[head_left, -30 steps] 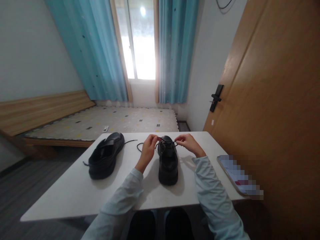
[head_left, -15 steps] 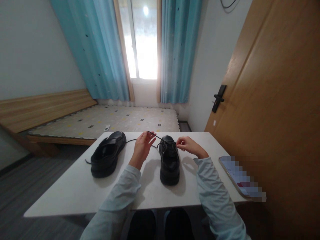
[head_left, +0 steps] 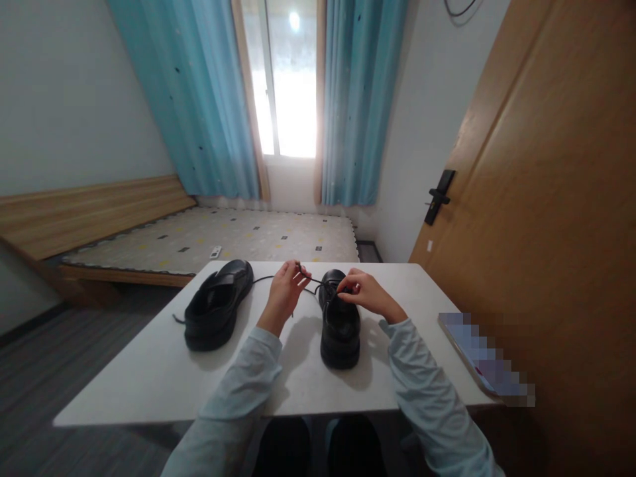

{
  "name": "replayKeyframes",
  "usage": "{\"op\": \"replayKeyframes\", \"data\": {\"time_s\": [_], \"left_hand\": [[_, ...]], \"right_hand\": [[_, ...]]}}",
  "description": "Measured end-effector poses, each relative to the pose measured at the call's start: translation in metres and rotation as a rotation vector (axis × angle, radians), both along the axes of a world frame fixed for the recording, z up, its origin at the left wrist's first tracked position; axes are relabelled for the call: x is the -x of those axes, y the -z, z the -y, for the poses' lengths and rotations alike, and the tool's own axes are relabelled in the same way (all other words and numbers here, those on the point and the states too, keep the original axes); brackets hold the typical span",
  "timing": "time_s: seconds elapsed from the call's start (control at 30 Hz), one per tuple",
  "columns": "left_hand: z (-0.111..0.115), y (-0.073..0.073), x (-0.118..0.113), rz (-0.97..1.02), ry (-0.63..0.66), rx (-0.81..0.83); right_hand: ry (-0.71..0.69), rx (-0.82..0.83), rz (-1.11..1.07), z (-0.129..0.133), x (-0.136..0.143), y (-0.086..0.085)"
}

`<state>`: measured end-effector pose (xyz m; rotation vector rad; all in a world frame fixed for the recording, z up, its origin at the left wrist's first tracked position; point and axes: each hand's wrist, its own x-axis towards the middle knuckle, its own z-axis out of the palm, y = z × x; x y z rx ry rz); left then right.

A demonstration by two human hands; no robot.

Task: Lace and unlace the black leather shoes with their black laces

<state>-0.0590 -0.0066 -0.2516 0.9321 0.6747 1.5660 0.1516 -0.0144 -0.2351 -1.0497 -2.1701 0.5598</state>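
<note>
A black lace-up shoe (head_left: 340, 341) sits upright on the white table, its heel toward me. My left hand (head_left: 284, 288) is just left of its toe, thumb and fingers pinching a dark shoelace (head_left: 314, 281) that runs taut to the shoe's front. Over the lacing my right hand (head_left: 366, 295) has closed its fingertips in a pinch; what lies between them is too small to make out. A second black shoe (head_left: 211, 318) stands farther left, with a loose lace trailing from its toe side toward my left hand.
The white table (head_left: 149, 391) carries both shoes. At its right edge lies a flat tablet-like device (head_left: 472, 354), partly blurred out. A wooden door (head_left: 536, 199) stands close on the right. Behind the table is a bed (head_left: 258, 232) with a small white remote (head_left: 215, 252) on it.
My right hand has moved left, from beside the shoe to over its lacing. My left hand still holds the lace, slightly lower. The view has shifted a little.
</note>
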Motion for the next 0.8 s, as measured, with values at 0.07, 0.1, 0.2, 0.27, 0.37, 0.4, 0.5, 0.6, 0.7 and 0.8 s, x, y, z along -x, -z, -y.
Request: {"op": "replayKeyframes", "data": {"time_s": [0.07,0.1,0.2,0.27,0.37,0.4,0.5,0.6,0.7,0.8], "left_hand": [[-0.001,0.002,0.001,-0.087,-0.004,-0.014],[-0.001,0.003,0.001,-0.137,-0.004,-0.016],[0.000,0.003,0.003,-0.314,0.012,-0.042],[0.001,0.002,0.004,-0.436,0.025,-0.090],[0.002,0.000,0.007,-0.620,0.066,-0.184],[0.002,0.001,0.007,-0.679,0.088,-0.215],[0.001,0.003,0.009,-0.818,0.140,-0.288],[0.000,0.006,0.009,-0.907,0.131,-0.326],[0.001,0.006,0.008,-0.955,0.099,-0.357],[0.003,0.004,0.008,-0.989,0.084,-0.362]], "right_hand": [[0.021,-0.043,0.029,0.001,0.005,0.002],[0.034,-0.066,0.042,0.002,0.007,0.003],[0.056,-0.115,0.060,0.002,0.011,0.006],[0.055,-0.123,0.062,0.002,0.013,0.007],[0.061,-0.126,0.062,0.002,0.014,0.007],[0.066,-0.125,0.062,0.002,0.015,0.007],[0.079,-0.118,0.066,0.002,0.016,0.007],[0.082,-0.118,0.076,0.003,0.016,0.006],[0.081,-0.122,0.077,0.004,0.017,0.005],[0.074,-0.124,0.070,0.003,0.016,0.006]]}}
